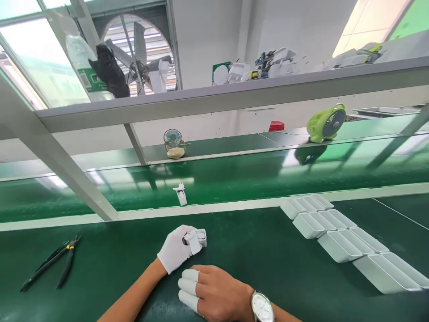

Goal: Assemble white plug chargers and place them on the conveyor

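Observation:
My left hand [176, 248], in a white glove, is closed around a small white plastic housing [197, 241] with a flap standing out at its front. Some of the piece is hidden by the fingers. My right hand [214, 293] lies just below and to the right, with white finger cots on several fingers and a watch [262, 307] at the wrist. Its fingers are stretched out to the left over the green table [248, 241], apart from the housing, and nothing shows in them. A similar white piece [181, 195] sits on the green conveyor belt [231, 179] beyond.
Black-handled pliers [69, 246] and dark tweezers [50, 259] lie at left. Rows of white trays [338, 246] stand at right. A slanted metal post [67, 165] carries a shelf [234, 91] overhead. Past the belt are a small fan [173, 138] and a green fan [325, 125].

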The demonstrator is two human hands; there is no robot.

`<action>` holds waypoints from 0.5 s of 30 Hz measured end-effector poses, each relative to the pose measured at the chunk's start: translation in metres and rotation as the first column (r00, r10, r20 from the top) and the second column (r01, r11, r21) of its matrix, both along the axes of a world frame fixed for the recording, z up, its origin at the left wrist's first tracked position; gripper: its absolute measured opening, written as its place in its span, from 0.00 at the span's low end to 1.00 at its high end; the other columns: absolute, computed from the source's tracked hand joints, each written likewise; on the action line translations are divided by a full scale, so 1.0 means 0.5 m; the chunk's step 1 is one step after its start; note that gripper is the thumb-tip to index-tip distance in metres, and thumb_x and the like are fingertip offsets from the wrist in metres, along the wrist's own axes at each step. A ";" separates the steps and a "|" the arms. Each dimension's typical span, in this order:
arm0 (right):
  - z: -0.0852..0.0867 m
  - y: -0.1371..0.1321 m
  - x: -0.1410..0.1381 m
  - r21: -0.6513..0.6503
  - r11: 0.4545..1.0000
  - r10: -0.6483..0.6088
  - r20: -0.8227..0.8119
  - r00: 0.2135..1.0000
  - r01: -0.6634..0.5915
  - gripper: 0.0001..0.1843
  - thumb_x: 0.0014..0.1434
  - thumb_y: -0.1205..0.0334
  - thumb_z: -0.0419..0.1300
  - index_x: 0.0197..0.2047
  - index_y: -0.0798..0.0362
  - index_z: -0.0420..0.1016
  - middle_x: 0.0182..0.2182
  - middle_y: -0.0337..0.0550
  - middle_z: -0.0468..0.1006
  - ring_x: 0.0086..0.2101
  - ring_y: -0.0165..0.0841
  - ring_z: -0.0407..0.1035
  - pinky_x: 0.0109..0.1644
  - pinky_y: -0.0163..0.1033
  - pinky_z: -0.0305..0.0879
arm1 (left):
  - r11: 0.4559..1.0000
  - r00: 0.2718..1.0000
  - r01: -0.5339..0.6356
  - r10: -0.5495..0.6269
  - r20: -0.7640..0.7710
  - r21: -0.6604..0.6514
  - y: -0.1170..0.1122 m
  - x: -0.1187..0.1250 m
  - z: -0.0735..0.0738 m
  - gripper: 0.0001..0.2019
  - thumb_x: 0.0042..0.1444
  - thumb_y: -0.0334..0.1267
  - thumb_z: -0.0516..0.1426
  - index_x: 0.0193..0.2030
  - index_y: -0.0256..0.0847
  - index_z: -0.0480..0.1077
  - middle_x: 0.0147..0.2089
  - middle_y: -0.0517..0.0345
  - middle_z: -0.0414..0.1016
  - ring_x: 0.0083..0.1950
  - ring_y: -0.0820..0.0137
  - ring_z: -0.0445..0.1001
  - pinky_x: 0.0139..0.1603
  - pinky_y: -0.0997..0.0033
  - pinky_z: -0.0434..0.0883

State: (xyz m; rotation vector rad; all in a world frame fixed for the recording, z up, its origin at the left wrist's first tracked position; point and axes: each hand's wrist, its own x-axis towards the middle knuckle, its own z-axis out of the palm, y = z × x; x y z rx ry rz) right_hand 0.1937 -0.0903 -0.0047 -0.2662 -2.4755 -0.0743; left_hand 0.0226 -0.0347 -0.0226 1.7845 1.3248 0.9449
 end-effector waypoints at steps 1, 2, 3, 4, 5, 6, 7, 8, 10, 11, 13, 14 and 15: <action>-0.006 -0.003 -0.005 0.019 1.000 -0.006 0.029 1.000 0.006 0.09 0.66 0.67 0.56 0.34 0.49 0.73 0.30 0.39 0.77 0.32 0.30 0.70 0.36 0.35 0.69 | 1.000 1.000 -0.011 0.011 -0.020 0.013 0.001 0.000 0.004 0.14 0.48 0.40 0.65 0.42 0.43 0.74 0.40 0.56 0.81 0.39 0.64 0.80 0.43 0.63 0.78; -0.013 -0.004 -0.008 0.037 0.999 -0.015 0.055 0.998 0.013 0.09 0.66 0.67 0.56 0.33 0.50 0.73 0.29 0.39 0.77 0.32 0.30 0.70 0.34 0.35 0.68 | 1.000 0.999 -0.022 0.023 -0.036 0.022 0.003 0.002 0.008 0.13 0.49 0.40 0.65 0.43 0.43 0.74 0.40 0.57 0.81 0.39 0.64 0.80 0.42 0.64 0.78; -0.018 -0.003 -0.009 0.049 0.999 -0.024 0.075 0.997 0.021 0.08 0.65 0.66 0.57 0.33 0.51 0.72 0.28 0.39 0.76 0.32 0.30 0.70 0.34 0.35 0.66 | 0.999 0.998 -0.034 0.036 -0.056 0.028 0.009 0.004 0.011 0.13 0.50 0.40 0.64 0.43 0.43 0.74 0.40 0.58 0.81 0.39 0.65 0.79 0.42 0.64 0.77; -0.022 -0.002 -0.009 0.053 0.998 -0.033 0.086 0.996 0.029 0.08 0.65 0.65 0.57 0.33 0.51 0.73 0.29 0.39 0.76 0.32 0.30 0.70 0.34 0.35 0.66 | 0.998 0.995 -0.049 0.052 -0.084 0.033 0.019 0.008 0.016 0.12 0.50 0.39 0.63 0.43 0.43 0.75 0.39 0.58 0.81 0.38 0.65 0.79 0.42 0.65 0.77; -0.026 -0.001 -0.007 0.053 0.998 -0.041 0.093 0.995 0.036 0.07 0.65 0.64 0.58 0.34 0.52 0.73 0.29 0.39 0.76 0.33 0.31 0.70 0.34 0.35 0.65 | 0.997 0.991 -0.067 0.071 -0.113 0.039 0.032 0.014 0.020 0.12 0.51 0.38 0.63 0.43 0.42 0.75 0.39 0.58 0.81 0.38 0.65 0.79 0.42 0.65 0.76; -0.028 0.001 -0.005 0.049 0.998 -0.048 0.098 0.994 0.043 0.08 0.66 0.62 0.58 0.34 0.52 0.73 0.30 0.39 0.77 0.33 0.31 0.70 0.34 0.35 0.65 | 0.995 0.986 -0.089 0.094 -0.137 0.048 0.050 0.022 0.026 0.11 0.50 0.37 0.62 0.43 0.42 0.75 0.38 0.58 0.81 0.38 0.65 0.79 0.43 0.65 0.76; -0.030 0.003 -0.003 0.044 0.998 -0.056 0.103 0.993 0.051 0.08 0.66 0.61 0.58 0.34 0.52 0.73 0.30 0.39 0.77 0.34 0.31 0.70 0.35 0.35 0.65 | 0.991 0.981 -0.119 0.126 -0.145 0.055 0.071 0.032 0.032 0.11 0.50 0.36 0.63 0.42 0.41 0.75 0.38 0.57 0.81 0.38 0.64 0.78 0.44 0.64 0.75; -0.032 0.005 -0.001 0.040 0.997 -0.064 0.110 0.992 0.060 0.08 0.66 0.60 0.58 0.35 0.52 0.73 0.31 0.39 0.77 0.34 0.31 0.70 0.35 0.36 0.65 | 0.986 0.977 -0.154 0.161 -0.141 0.060 0.095 0.043 0.039 0.10 0.49 0.35 0.63 0.41 0.40 0.75 0.37 0.56 0.81 0.39 0.63 0.78 0.45 0.62 0.75; -0.035 0.007 0.003 0.036 0.997 -0.078 0.127 0.989 0.074 0.09 0.67 0.58 0.57 0.37 0.52 0.74 0.31 0.39 0.78 0.34 0.31 0.70 0.36 0.36 0.65 | 0.972 0.967 -0.231 0.235 -0.098 0.047 0.149 0.069 0.054 0.11 0.48 0.35 0.65 0.39 0.38 0.75 0.37 0.54 0.80 0.40 0.61 0.78 0.47 0.59 0.74; -0.036 0.007 0.004 0.036 0.996 -0.088 0.135 0.987 0.083 0.09 0.67 0.58 0.57 0.37 0.52 0.75 0.31 0.39 0.78 0.33 0.31 0.70 0.37 0.36 0.65 | 0.965 0.962 -0.258 0.260 -0.078 0.037 0.177 0.083 0.060 0.11 0.47 0.36 0.65 0.39 0.37 0.75 0.36 0.52 0.80 0.40 0.59 0.78 0.48 0.57 0.73; -0.038 0.007 0.008 0.038 0.995 -0.098 0.153 0.983 0.093 0.09 0.67 0.59 0.57 0.37 0.52 0.76 0.31 0.40 0.78 0.33 0.31 0.70 0.37 0.36 0.64 | 0.959 0.958 -0.285 0.285 -0.043 0.010 0.227 0.112 0.069 0.12 0.47 0.36 0.66 0.38 0.36 0.74 0.36 0.50 0.80 0.41 0.57 0.79 0.49 0.53 0.73; -0.038 0.008 0.010 0.039 0.995 -0.099 0.161 0.982 0.094 0.09 0.66 0.59 0.58 0.37 0.52 0.76 0.31 0.40 0.78 0.33 0.31 0.70 0.36 0.36 0.64 | 0.960 0.959 -0.281 0.281 -0.027 -0.005 0.248 0.126 0.070 0.11 0.48 0.36 0.67 0.38 0.36 0.74 0.37 0.49 0.80 0.42 0.56 0.79 0.49 0.52 0.73; -0.038 0.008 0.012 0.038 0.995 -0.098 0.167 0.981 0.093 0.08 0.66 0.60 0.58 0.37 0.52 0.76 0.31 0.40 0.78 0.33 0.31 0.70 0.36 0.36 0.64 | 0.962 0.962 -0.272 0.272 -0.005 -0.027 0.266 0.139 0.069 0.12 0.47 0.36 0.67 0.38 0.35 0.74 0.37 0.48 0.81 0.42 0.56 0.79 0.50 0.51 0.73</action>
